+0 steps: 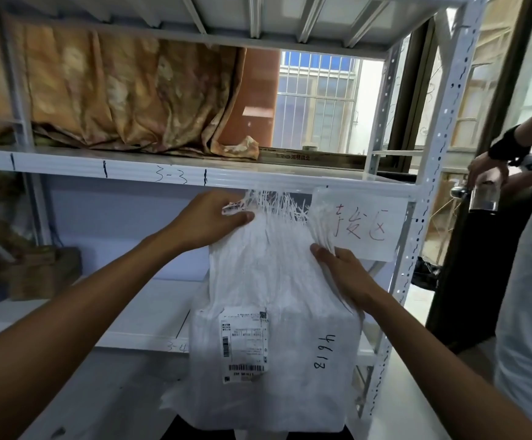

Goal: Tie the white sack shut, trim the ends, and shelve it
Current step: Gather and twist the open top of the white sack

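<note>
A white woven sack [277, 360] stands upright in front of the white metal shelving [150, 174], with a shipping label and the number 46113 handwritten on its front. Its top is open, with loose frayed strands [274, 201] sticking up. My left hand [214, 220] pinches the sack's upper left edge just under the frayed ends. My right hand [344, 274] grips the sack's upper right side lower down. No string or cutting tool is in sight.
A paper sign [363, 227] with red writing hangs from the shelf edge beside the sack. Brownish cloth [115, 96] fills the upper shelf. Another person [512, 249] stands at the right holding a clear bottle. A lower shelf marked 3-4 [150, 315] lies behind the sack.
</note>
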